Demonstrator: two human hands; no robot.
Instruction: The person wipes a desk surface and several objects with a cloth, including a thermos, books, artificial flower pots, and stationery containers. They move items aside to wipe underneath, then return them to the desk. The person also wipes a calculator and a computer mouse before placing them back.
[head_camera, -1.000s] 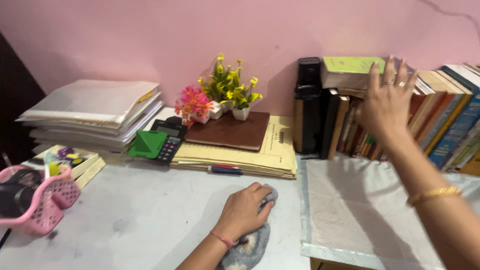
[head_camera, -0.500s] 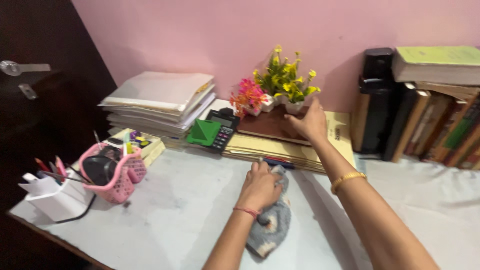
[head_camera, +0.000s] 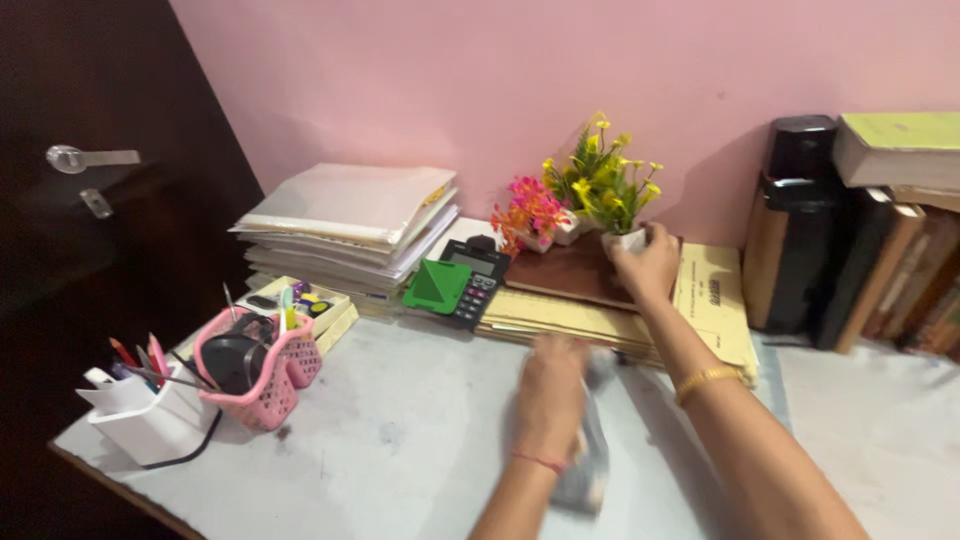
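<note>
Left hand (head_camera: 553, 400) presses grey cloth rag (head_camera: 590, 455) flat on white tabletop (head_camera: 400, 440); right hand (head_camera: 645, 265) clamps small white flower pot (head_camera: 625, 240), lifting-style grip.

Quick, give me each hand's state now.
Left hand: closed on the grey cloth, blurred.
Right hand: gripping the small white flower pot.

Wall: plain pink wall (head_camera: 420, 70) behind the desk.
Door: dark wooden door (head_camera: 90, 260), metal handle (head_camera: 85, 157), at left.
Desk: pale, scuffed desk top (head_camera: 390, 440).
</note>
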